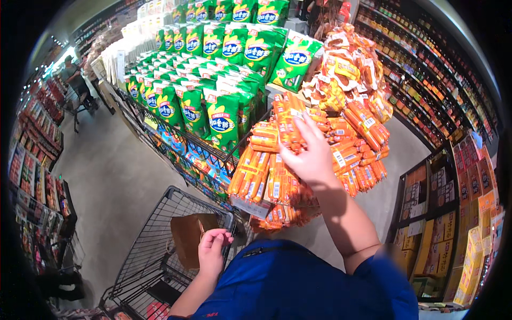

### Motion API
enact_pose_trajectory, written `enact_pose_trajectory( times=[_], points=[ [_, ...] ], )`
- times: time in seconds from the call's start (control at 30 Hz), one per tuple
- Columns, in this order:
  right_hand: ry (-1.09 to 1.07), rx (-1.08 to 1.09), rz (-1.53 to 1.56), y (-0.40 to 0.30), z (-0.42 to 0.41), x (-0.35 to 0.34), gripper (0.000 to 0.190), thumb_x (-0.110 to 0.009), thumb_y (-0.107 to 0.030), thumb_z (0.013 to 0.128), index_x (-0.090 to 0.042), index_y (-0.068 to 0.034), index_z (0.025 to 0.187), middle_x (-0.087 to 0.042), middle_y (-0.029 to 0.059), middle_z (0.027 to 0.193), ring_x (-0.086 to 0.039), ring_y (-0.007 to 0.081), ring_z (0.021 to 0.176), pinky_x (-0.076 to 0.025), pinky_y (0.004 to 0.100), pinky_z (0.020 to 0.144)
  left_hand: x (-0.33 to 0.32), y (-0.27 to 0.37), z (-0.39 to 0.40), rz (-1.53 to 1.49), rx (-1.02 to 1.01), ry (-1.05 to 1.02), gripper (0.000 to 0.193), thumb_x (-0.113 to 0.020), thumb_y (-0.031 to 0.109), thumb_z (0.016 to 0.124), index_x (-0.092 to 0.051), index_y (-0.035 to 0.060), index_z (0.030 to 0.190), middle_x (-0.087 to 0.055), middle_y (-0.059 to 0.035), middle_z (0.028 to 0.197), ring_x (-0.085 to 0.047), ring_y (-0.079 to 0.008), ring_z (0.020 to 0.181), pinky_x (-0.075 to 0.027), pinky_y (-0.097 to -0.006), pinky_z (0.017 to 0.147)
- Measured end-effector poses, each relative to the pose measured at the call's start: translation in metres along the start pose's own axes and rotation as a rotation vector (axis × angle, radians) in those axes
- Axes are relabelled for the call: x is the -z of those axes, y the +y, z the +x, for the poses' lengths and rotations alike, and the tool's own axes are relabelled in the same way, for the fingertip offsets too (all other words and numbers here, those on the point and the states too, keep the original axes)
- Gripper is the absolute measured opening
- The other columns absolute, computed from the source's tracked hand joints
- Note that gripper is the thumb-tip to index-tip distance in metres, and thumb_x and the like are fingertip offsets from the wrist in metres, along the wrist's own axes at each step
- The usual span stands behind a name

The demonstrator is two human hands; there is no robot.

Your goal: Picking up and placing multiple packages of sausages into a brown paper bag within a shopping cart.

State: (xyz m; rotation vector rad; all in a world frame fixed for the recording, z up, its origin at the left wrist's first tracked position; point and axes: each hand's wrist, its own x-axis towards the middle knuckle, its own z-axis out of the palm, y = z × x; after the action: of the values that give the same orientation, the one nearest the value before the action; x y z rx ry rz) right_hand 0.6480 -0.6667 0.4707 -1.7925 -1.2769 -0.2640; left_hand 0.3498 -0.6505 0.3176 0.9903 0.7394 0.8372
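My right hand (310,154) grips an orange-wrapped pack of sausages (289,120) at the top of a stepped pile. The fingers lie over its right side, and the thumb is near its lower end. More bundled sausage packs (250,174) lie below and around it, several with barcode labels. My left hand (214,248) hovers above the near right side of a wire shopping cart (138,244), its fingers loosely curled with nothing visible in them. A brown paper bag (188,236) stands inside the cart, just left of that hand.
Green snack bags (222,120) fill a black wire rack (192,140) ahead. Packaged snacks (348,68) are heaped behind the sausages. Bottle-filled shelves (436,76) stand at right, with stacked boxes (438,232) nearer. A person (72,74) stands beside another cart down the left aisle (96,160).
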Motion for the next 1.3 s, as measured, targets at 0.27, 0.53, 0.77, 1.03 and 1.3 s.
enact_pose_trajectory(
  times=[0.27, 0.53, 0.77, 1.03, 1.3],
  points=[
    [0.259, 0.456, 0.099, -0.032, -0.031, 0.034, 0.052, -0.071, -0.004, 0.068, -0.053, 0.006, 0.115, -0.055, 0.0256, 0.116, -0.058, 0.0375, 0.109, -0.048, 0.043, 0.093, -0.009, 0.027, -0.02, -0.199, 0.115, -0.173, 0.023, -0.05, 0.019, 0.095, -0.052, 0.0027, 0.111, -0.062, -0.0122, 0.099, -0.062, -0.024, 0.09, -0.049, -0.0362, 0.083],
    [-0.464, 1.024, 0.376, -0.106, -0.09, -0.001, 0.025, -0.063, -0.014, 0.077, -0.061, -0.014, 0.101, -0.054, 0.0167, 0.12, -0.052, 0.0418, 0.111, -0.05, 0.0477, 0.09, -0.031, 0.067, -0.043, -0.616, -0.087, -0.289, 0.068, -0.053, 0.045, 0.09, -0.029, 0.0063, 0.141, -0.039, -0.0135, 0.141, -0.047, -0.0301, 0.123, -0.037, -0.0458, 0.104],
    [-1.007, 0.776, 0.457, -0.115, -0.114, -0.064, 0.058, -0.07, -0.032, 0.077, -0.05, -0.012, 0.127, -0.044, 0.0174, 0.133, -0.044, 0.0392, 0.12, -0.039, 0.0456, 0.102, 0.055, 0.051, -0.057, -0.752, -0.09, 0.148, 0.063, -0.054, 0.039, 0.084, -0.038, 0.0041, 0.135, -0.053, -0.0147, 0.127, -0.053, -0.03, 0.115, -0.041, -0.0455, 0.1],
    [-1.801, 0.266, 0.566, -0.093, -0.152, -0.157, 0.063, -0.054, -0.046, 0.089, -0.041, -0.006, 0.136, -0.049, 0.0232, 0.13, -0.049, 0.0352, 0.118, -0.038, 0.0402, 0.1, 0.175, 0.008, -0.083, -0.532, 0.028, 0.455, 0.061, -0.054, 0.037, 0.087, -0.038, -0.0006, 0.132, -0.055, -0.0207, 0.12, -0.057, -0.0331, 0.107, -0.048, -0.0473, 0.092],
    [-1.613, -0.299, 0.199, -0.085, -0.217, -0.239, 0.067, -0.057, -0.04, 0.089, -0.034, -0.004, 0.141, -0.056, 0.0198, 0.121, -0.056, 0.0272, 0.111, -0.043, 0.0361, 0.093, 0.193, -0.038, -0.035, -0.161, 0.207, 0.516, 0.047, -0.065, 0.013, 0.084, -0.044, 0.0013, 0.125, -0.059, -0.0082, 0.108, -0.059, -0.0167, 0.095, -0.048, -0.033, 0.084]
  ],
)
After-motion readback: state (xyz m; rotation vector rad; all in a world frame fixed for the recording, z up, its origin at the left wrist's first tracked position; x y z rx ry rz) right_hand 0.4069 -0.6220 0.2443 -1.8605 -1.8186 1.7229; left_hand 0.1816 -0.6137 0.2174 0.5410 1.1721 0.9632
